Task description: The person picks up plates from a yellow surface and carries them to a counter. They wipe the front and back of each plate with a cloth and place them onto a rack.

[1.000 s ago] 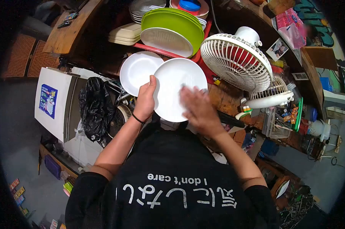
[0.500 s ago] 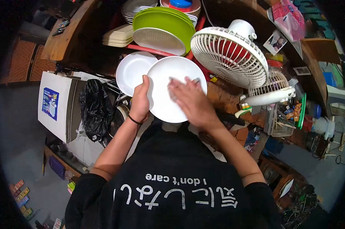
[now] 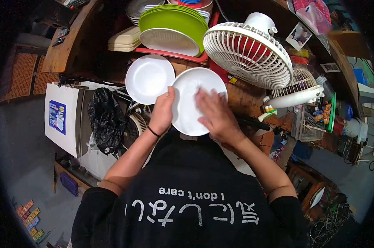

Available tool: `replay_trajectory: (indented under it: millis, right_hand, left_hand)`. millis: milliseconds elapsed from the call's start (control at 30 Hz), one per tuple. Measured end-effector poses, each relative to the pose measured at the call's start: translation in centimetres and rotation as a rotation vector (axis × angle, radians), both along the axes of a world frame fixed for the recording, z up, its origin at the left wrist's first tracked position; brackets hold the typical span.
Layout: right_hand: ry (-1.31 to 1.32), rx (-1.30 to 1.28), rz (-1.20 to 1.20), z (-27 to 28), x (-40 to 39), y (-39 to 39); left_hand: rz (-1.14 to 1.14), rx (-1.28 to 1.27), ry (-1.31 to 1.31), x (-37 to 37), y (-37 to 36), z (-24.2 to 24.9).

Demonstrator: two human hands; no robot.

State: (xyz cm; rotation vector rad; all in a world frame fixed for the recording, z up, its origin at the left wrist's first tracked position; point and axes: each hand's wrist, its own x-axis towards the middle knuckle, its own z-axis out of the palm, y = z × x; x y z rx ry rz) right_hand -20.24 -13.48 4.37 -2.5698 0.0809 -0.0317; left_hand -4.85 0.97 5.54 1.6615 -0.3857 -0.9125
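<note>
A white plate (image 3: 191, 120) is held tilted in front of my chest. My left hand (image 3: 164, 110) grips its left edge, thumb over the rim and the other fingers hidden behind it. Flat over the plate's inner face lies my right hand (image 3: 217, 113), its fingers spread and blurred by motion; I see nothing held in it. Just left of the held plate, a second white plate (image 3: 149, 78) rests at the edge of the wooden table, close to my left fingertips.
Behind the plates stands a red rack (image 3: 174, 55) with green plates (image 3: 174, 22) and cream containers (image 3: 123, 40). A white fan (image 3: 249, 56) is at the right. On the left are a black plastic bag (image 3: 106, 120) and a white box (image 3: 62, 118).
The held plate and both hands have shifted slightly right, uncovering more of the second plate. My right hand has moved across the plate's face. The camera view has shifted a little.
</note>
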Motion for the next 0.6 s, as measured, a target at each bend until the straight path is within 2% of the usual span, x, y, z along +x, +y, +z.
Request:
replay_trajectory:
  millis: [33, 67, 133, 167, 233, 300, 333, 367, 433, 467, 533, 600]
  right_hand:
    - [0.021, 0.006, -0.162, 0.1, 0.2, 0.0]
    - [0.019, 0.001, -0.166, 0.3, 0.7, 0.6]
    - [-0.007, -0.169, -0.280, 1.0, 2.5, 2.3]
    - [-0.042, -0.171, -0.161, 0.5, 2.1, 3.1]
    - [0.021, -0.087, 0.124, 1.8, 0.9, 4.3]
    - [0.054, -0.070, 0.163, 1.8, 0.0, 3.2]
    - [0.093, -0.048, 0.206, 1.8, -0.8, 2.5]
    - [0.049, -0.013, 0.193, 1.6, -0.6, 0.8]
    - [0.003, -0.109, -0.121, 0.8, -0.3, -0.4]
    - [0.004, -0.113, -0.122, 0.4, 0.1, -0.5]
    - [-0.130, -0.198, -0.341, 1.6, 2.5, 0.6]
    - [-0.078, -0.149, -0.100, 2.3, 3.1, 2.2]
  left_hand:
    - [-0.049, -0.006, -0.032, -0.4, -0.2, -0.2]
    - [-0.048, -0.013, -0.035, -0.8, -0.4, -1.0]
    - [-0.002, -0.091, -0.082, -1.4, -1.1, -2.1]
    - [0.046, -0.163, -0.125, -1.4, -1.3, -2.4]
    - [-0.023, -0.021, 0.160, 0.6, 0.3, -1.5]
    - [0.135, -0.144, 0.180, -0.4, -0.3, -0.6]
    - [0.135, -0.145, 0.182, -0.5, -0.3, -0.3]
    - [0.110, -0.141, 0.162, -0.7, -0.3, -0.1]
    - [0.084, -0.138, 0.145, -1.2, -0.3, -0.2]
    - [0.050, -0.142, 0.138, -1.7, -0.6, -0.6]
    - [0.014, -0.180, 0.177, -1.9, -1.1, -1.5]
    - [0.053, -0.200, 0.174, -1.3, -1.5, -1.3]
